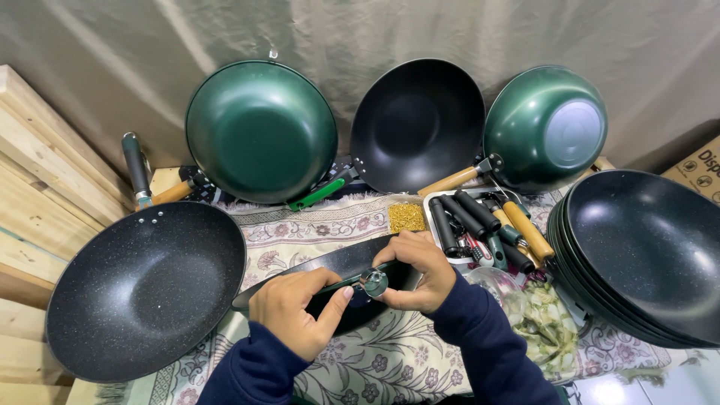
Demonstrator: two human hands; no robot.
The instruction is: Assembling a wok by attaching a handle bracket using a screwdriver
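Left hand (294,309): fingers curled, thumb and forefinger closed on a green handle (339,283) at the rim of a black pan (349,262).
Right hand (417,271): fingertips pinched shut on a small round metal fitting (373,282) at the handle's end.
Black pan: tilted on edge at centre of the table (390,360), on a floral cloth, between both hands.
Left side: speckled black wok (142,289), lying flat.
Right side: stack of black pans (645,251); tray of spare handles (487,225) just beside it.
Back: two green woks (259,131) and one black wok (416,124) propped against a drape.
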